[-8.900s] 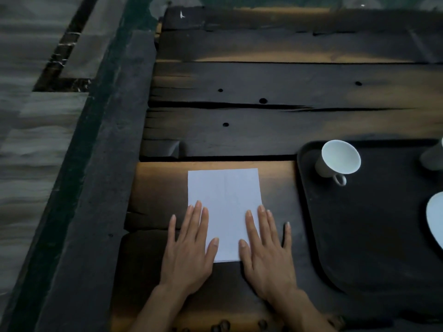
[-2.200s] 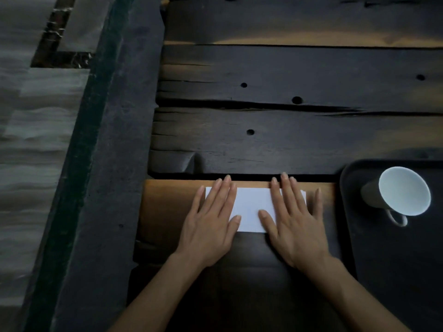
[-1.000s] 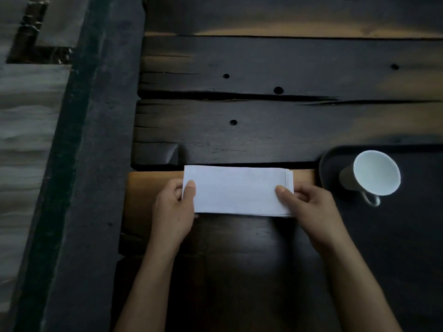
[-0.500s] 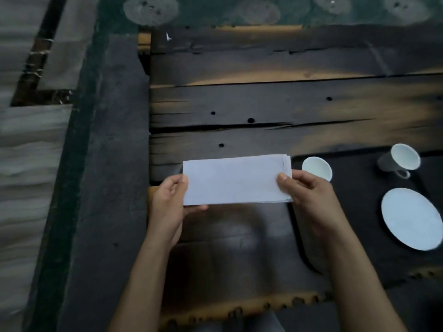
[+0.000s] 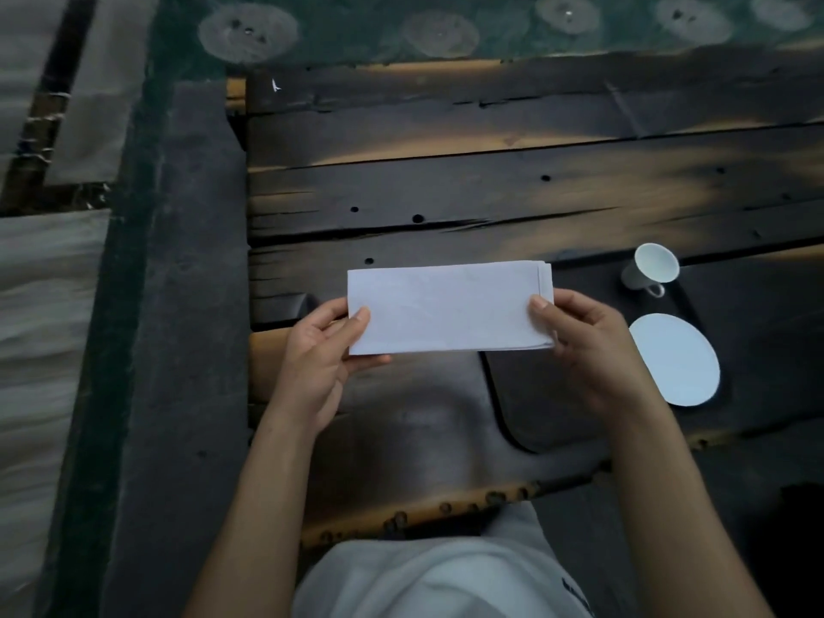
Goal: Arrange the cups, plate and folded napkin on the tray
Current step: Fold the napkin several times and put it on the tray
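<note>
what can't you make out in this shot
Head view, the only one:
- Second cup: only one cup shows. Another could sit behind the napkin or the right hand; cannot tell.
- Tray: its right side runs off the frame edge, and the right hand covers part of it.
- Fingers of the left hand and right hand behind the napkin: hidden by it.
- Napkin layers: the edges at its right end are too small to count.

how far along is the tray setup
Done: the napkin is folded into a strip; a cup and the plate sit on the tray. In hand: left hand and right hand pinch the napkin's ends. Left: lay it on the tray; only one cup shows.
</note>
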Demonstrator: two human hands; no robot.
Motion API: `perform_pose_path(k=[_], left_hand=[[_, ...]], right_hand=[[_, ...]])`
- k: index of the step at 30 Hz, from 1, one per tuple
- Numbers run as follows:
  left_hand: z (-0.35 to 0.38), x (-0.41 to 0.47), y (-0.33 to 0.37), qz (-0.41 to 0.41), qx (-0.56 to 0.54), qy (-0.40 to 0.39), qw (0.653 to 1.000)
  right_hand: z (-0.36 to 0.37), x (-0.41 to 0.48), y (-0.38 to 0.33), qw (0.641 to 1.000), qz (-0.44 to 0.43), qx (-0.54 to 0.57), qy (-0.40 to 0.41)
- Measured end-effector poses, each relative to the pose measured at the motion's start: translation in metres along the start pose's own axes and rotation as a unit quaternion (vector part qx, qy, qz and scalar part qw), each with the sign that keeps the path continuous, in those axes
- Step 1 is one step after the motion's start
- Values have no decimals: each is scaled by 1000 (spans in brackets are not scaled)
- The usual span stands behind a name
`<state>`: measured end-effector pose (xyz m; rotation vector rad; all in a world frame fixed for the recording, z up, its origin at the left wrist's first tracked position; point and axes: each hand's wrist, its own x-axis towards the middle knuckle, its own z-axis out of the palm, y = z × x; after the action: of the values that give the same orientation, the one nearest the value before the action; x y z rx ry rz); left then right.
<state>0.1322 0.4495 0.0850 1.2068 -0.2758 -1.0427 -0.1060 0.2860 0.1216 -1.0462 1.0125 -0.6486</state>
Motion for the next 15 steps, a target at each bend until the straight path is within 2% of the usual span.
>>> perform_pose_path(k=[10,15], left_hand=[[102,-7,-48,22,7,66,998],[156,-14,-83,-1,25,95,995]], right_hand=[[-107,32,-27,997,35,-21,-63],[-174,53,-27,992,53,-28,-107]])
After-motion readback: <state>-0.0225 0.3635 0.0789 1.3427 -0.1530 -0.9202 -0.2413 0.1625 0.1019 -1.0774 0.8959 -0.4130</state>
